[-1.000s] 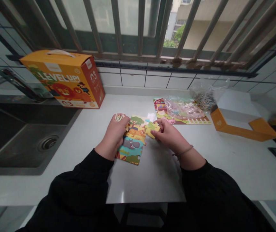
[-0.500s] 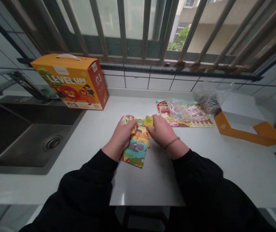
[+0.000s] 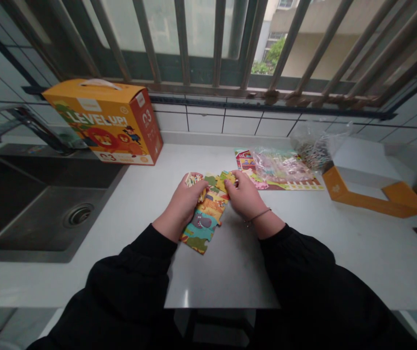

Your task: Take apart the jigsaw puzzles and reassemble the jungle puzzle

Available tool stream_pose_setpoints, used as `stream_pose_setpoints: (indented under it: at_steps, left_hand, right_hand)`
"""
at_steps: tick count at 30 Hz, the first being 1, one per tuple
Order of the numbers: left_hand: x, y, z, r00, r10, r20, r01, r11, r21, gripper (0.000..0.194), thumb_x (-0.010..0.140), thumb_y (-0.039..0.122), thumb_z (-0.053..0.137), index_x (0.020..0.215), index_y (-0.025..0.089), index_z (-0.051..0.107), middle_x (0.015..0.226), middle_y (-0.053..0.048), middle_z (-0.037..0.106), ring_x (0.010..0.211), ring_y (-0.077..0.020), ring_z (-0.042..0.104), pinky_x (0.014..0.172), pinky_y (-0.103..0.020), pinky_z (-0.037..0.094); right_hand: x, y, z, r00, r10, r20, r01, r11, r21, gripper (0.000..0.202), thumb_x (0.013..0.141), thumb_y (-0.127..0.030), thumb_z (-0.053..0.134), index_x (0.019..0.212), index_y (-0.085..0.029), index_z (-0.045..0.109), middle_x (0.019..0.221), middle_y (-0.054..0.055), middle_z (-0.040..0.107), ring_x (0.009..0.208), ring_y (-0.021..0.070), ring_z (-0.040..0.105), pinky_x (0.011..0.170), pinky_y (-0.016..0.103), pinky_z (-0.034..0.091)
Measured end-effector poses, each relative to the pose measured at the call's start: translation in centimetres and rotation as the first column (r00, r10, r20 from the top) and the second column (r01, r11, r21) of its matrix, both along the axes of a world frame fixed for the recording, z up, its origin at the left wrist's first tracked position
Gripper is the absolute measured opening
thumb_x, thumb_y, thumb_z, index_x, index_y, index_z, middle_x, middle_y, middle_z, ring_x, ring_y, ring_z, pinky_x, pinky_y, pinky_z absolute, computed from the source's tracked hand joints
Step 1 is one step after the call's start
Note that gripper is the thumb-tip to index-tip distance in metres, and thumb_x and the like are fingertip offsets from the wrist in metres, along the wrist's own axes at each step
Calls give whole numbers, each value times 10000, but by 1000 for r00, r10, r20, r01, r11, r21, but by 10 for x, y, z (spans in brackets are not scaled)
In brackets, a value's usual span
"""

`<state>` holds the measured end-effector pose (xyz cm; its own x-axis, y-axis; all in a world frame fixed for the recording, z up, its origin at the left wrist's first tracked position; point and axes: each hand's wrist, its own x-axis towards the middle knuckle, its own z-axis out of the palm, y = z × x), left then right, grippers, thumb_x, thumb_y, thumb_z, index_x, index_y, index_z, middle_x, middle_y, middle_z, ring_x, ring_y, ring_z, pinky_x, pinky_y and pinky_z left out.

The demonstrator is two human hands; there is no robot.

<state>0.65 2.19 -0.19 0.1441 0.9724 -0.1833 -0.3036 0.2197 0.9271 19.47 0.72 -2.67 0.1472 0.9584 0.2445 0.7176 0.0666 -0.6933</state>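
Note:
A strip of joined jigsaw puzzle pieces [image 3: 201, 221] lies tilted on the counter, printed with a grey hippo on blue and orange animals above it. My left hand [image 3: 183, 199] is closed around a stack of puzzle pieces [image 3: 194, 180] and rests against the strip's left side. At the strip's upper right, my right hand [image 3: 245, 195] pinches a yellow-green puzzle piece [image 3: 225, 181] between thumb and fingers. This piece touches or overlaps the strip's top end; whether it is locked in I cannot tell.
An orange handled box [image 3: 102, 124] stands back left beside the sink [image 3: 44, 204]. Back right are a farm picture sheet [image 3: 281, 184] under a clear plastic bag [image 3: 277, 165], another crumpled bag [image 3: 314, 150] and an open orange-and-white box [image 3: 369, 199]. A barred window is behind.
The puzzle strip has turned slightly, its lower end swinging left. My right hand has shifted a little up and right with the yellow-green piece, and my left hand keeps its stack.

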Motion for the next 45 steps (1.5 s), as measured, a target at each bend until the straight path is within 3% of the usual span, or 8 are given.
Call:
stream_pose_setpoints:
  at_steps: [12, 18, 22, 25, 27, 31, 37, 45]
  left_hand:
    - [-1, 0, 6, 991, 46, 123, -46, 999, -1, 394, 707, 257, 851, 1012, 237, 602, 765, 10, 684, 684, -195, 709, 691, -322, 588]
    - [-10, 6, 16, 966, 205, 160, -219, 973, 73, 449, 673, 266, 869, 1044, 229, 618, 832, 19, 700, 751, -157, 700, 702, -256, 541]
    - [-13, 10, 14, 971, 187, 150, -194, 981, 33, 417, 673, 257, 859, 1026, 216, 643, 860, -6, 721, 790, -166, 718, 740, -264, 552]
    - [-13, 11, 11, 979, 156, 134, -157, 988, -3, 398, 674, 259, 860, 1008, 218, 647, 874, -15, 725, 776, -170, 720, 725, -269, 555]
    - [-12, 11, 10, 979, 156, 131, -155, 988, -13, 403, 669, 257, 865, 1003, 220, 642, 864, -10, 721, 761, -166, 718, 713, -264, 553]
    - [-11, 10, 10, 978, 163, 129, -161, 987, -28, 386, 677, 246, 852, 1000, 217, 643, 850, -7, 714, 747, -158, 711, 712, -259, 560]
    - [-3, 7, -2, 990, 96, 107, -93, 995, -31, 400, 673, 260, 858, 995, 219, 625, 823, 4, 686, 732, -164, 694, 679, -267, 559]
    - [4, 4, -17, 992, 123, -40, -117, 985, 123, 392, 750, 324, 834, 1063, 256, 609, 819, 7, 686, 732, -181, 685, 666, -274, 549]
  right_hand:
    - [4, 1, 4, 921, -62, -384, 67, 998, -1, 365, 938, -353, 694, 1270, -205, 673, 1231, 106, 769, 1167, 265, 725, 1042, 439, 591]
    - [17, -1, 16, 534, -11, -846, -13, 1000, -21, 508, 893, -405, 774, 1337, -266, 571, 1173, 49, 774, 957, 195, 773, 810, 331, 651]
    - [26, -6, 29, 449, 19, -893, -145, 988, -52, 450, 856, -405, 832, 1220, -288, 595, 1133, 27, 772, 944, 186, 763, 719, 288, 640]
    - [29, -8, 30, 503, 19, -864, -162, 984, -73, 387, 883, -438, 796, 1176, -288, 592, 1104, 27, 766, 931, 195, 756, 727, 316, 645]
    - [30, -9, 27, 644, 2, -765, -158, 979, -131, 369, 893, -433, 776, 1181, -271, 611, 1033, 34, 765, 881, 210, 752, 722, 343, 636]
    - [28, -14, 22, 988, 0, -153, -41, 963, -265, 295, 828, -331, 834, 1073, -211, 720, 955, 70, 775, 886, 253, 736, 811, 388, 588]
    - [5, -29, 28, 959, -56, 276, 132, 956, -263, 293, 904, -378, 782, 1105, -174, 720, 1069, 172, 785, 988, 326, 737, 817, 390, 526]
    - [-4, -28, 23, 992, -98, 76, 113, 962, -247, 475, 856, -342, 839, 1255, -189, 631, 1129, 141, 764, 1078, 310, 736, 892, 387, 548]
